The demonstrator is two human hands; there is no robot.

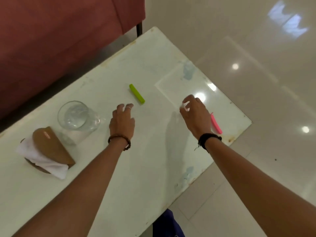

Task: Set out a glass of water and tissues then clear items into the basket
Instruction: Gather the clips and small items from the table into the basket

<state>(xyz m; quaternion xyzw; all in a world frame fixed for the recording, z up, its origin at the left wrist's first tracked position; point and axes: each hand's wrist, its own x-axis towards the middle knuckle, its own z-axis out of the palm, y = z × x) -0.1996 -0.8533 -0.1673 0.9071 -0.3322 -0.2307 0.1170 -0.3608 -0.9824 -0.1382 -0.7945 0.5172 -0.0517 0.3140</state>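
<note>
set out at 9 o'clock on table (pixel 153 159): glass of water (pixel 77 115), tissues (pixel 42 159) in holder (pixel 51 146). uncleared: green stick (pixel 136 94) at 12, pink stick (pixel 216 124) at 3. no basket visible. left hand (pixel 122 122) loosely curled, empty; right hand (pixel 196 113) pinching something small and pale, unidentifiable.

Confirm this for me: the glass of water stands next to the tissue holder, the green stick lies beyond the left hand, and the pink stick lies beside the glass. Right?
Not quite. In the head view the pink stick lies beside the right hand, near the table's edge, far from the glass. The glass does stand next to the tissue holder, and the green stick lies beyond the left hand.
</note>
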